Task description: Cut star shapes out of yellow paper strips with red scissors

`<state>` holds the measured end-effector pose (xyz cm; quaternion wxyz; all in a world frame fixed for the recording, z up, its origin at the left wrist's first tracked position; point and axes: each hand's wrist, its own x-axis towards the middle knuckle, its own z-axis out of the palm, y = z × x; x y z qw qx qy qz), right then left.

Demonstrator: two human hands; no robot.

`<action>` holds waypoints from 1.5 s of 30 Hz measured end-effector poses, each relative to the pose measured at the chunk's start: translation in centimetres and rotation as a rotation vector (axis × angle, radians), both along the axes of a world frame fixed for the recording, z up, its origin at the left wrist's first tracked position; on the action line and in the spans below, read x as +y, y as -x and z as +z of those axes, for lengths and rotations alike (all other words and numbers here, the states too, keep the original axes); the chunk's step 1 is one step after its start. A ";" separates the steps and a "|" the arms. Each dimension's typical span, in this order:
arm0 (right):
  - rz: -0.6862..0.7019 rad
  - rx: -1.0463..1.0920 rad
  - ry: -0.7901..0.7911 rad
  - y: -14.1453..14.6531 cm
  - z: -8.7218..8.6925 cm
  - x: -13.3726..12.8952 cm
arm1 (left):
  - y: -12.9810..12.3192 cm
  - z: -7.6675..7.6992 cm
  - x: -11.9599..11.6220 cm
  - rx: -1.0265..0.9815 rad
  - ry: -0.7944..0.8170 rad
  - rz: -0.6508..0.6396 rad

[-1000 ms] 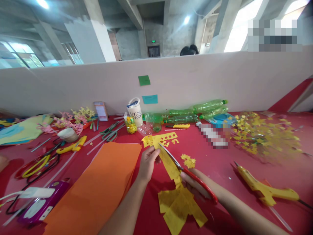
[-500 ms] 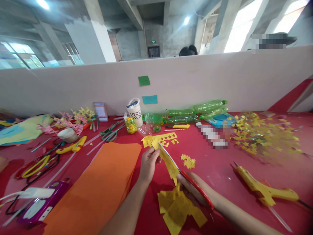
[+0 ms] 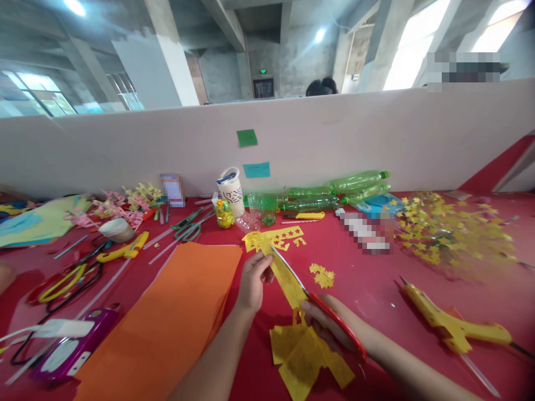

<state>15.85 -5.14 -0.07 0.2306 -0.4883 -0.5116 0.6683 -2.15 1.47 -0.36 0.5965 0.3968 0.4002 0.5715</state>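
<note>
My left hand (image 3: pixel 254 278) pinches the upper end of a yellow felt strip (image 3: pixel 287 279). In my right hand (image 3: pixel 324 317) is a pair of red-handled scissors (image 3: pixel 334 318). Their blades lie along the strip's right edge, with the tips close to my left fingers. Below the strip, cut yellow felt pieces (image 3: pixel 303 359) lie in a loose pile, partly under my right hand. Beyond my hands is a felt strip with star-shaped holes (image 3: pixel 288 234). A small heap of yellow stars (image 3: pixel 322 276) sits to the right of the blades.
Orange sheets (image 3: pixel 179 306) lie left of my arm. A yellow glue gun (image 3: pixel 455 326) rests at right, another glue gun (image 3: pixel 125 249) at left beside a purple power strip (image 3: pixel 75 345). Green bottles (image 3: pixel 338 192), a white cup (image 3: pixel 230 192) and a yellow star bunch (image 3: pixel 451 231) stand farther back.
The scissor blades look more closed along the strip's edge. The strip hangs slightly flatter, and both hands are almost where they were.
</note>
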 end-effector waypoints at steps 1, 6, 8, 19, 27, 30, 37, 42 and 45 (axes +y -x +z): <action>0.013 0.011 0.001 -0.2 -0.1 0.1 | 0.0 0.0 0.0 -0.018 0.006 0.002; 0.025 0.046 0.033 -0.7 0.0 0.3 | 0.0 0.1 0.0 0.002 -0.006 0.007; 0.034 0.046 0.003 -0.7 0.2 0.3 | -0.1 0.1 0.0 0.022 -0.011 0.002; 0.025 -0.001 -0.080 -0.3 -0.4 0.0 | -0.4 0.2 -0.6 0.180 -0.094 0.034; -0.012 -0.054 -0.016 0.2 -0.2 -0.1 | -0.4 0.3 -0.6 0.207 -0.104 0.018; -0.015 -0.065 -0.023 0.3 -0.2 -0.2 | -0.4 0.3 -0.6 0.204 -0.102 0.012; -0.015 -0.063 -0.048 0.1 -0.3 -0.1 | -0.3 0.1 -0.6 0.183 -0.100 0.009; -0.026 -0.073 -0.039 0.0 0.2 0.0 | -0.1 -0.2 -0.3 0.127 -0.088 0.015; -0.045 -0.069 -0.044 -0.1 0.3 0.0 | 0.1 -0.3 0.1 0.066 -0.065 0.034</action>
